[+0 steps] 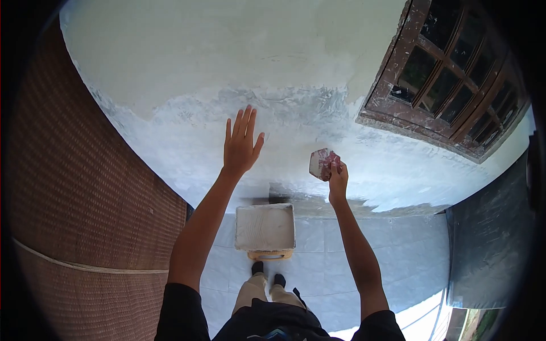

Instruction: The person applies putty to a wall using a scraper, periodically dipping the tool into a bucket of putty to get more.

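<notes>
My left hand (pixel 240 142) is raised before the wall, its fingers straight and spread, holding nothing; whether it touches the wall I cannot tell. To its right, my right hand (pixel 338 176) is closed on a flat, angular scraper (pixel 320 165) with a reddish, paint-smeared grip, close to the lower wall. The wall (pixel 187 51) is pale green above and streaked with white and grey below. Between and below my hands, a rectangular tray (pixel 265 227) of whitish material rests on a tan stool (pixel 269 256).
A brown-framed window (pixel 449 74) is at the upper right. Woven matting (pixel 96 193) lines the left side, with a dark sheet (pixel 489 227) at the right. Grey sheeting (pixel 335 267) covers the floor. My feet are just behind the stool.
</notes>
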`<move>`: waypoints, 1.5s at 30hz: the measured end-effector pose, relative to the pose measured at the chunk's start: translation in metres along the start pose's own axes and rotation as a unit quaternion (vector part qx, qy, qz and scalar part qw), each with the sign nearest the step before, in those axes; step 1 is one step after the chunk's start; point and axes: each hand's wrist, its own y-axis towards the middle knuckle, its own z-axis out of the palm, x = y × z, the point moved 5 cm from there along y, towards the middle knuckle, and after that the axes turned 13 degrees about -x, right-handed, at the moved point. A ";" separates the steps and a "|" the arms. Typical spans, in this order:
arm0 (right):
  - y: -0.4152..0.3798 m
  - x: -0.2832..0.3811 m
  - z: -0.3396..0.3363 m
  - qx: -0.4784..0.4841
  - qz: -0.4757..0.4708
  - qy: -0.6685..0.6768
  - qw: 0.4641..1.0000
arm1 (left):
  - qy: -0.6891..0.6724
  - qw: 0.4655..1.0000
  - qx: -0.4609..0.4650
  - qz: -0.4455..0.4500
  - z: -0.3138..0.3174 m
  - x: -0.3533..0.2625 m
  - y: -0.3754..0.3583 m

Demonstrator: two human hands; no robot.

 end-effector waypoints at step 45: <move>-0.237 -0.433 0.049 0.359 -0.339 -0.442 0.749 | -0.157 0.782 0.323 -0.510 0.029 0.066 -0.673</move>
